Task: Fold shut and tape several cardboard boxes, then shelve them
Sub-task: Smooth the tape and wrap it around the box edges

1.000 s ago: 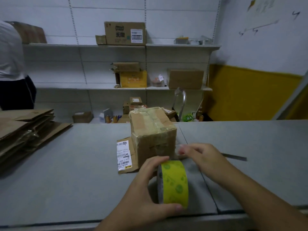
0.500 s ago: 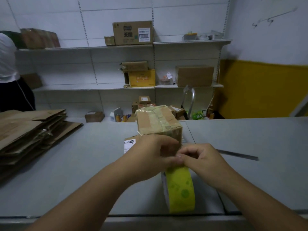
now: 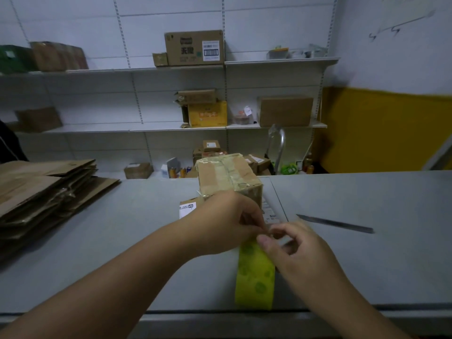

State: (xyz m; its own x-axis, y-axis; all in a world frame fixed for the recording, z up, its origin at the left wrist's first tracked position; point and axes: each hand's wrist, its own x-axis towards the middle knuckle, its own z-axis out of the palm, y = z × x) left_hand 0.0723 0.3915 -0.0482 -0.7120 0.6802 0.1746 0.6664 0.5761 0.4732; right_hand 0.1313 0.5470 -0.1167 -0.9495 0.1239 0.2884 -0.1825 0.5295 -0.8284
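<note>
Slim dark blade [image 3: 335, 223] on grey table [image 3: 391, 253]

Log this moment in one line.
left hand: grips yellow tape roll; right hand: pinches roll's top; taped brown cardboard box: on grey table, behind roll

Left hand [image 3: 227, 222] moved up tape roll [image 3: 255, 277]; fingers [image 3: 253, 215] meet right hand [image 3: 300, 253]

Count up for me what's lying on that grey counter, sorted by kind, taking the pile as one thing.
Taped cardboard box: 1
Yellow tape roll: 1
Stack of flattened cardboard: 1
Metal blade: 1
Labelled cardboard scrap: 1
Total: 5
</note>
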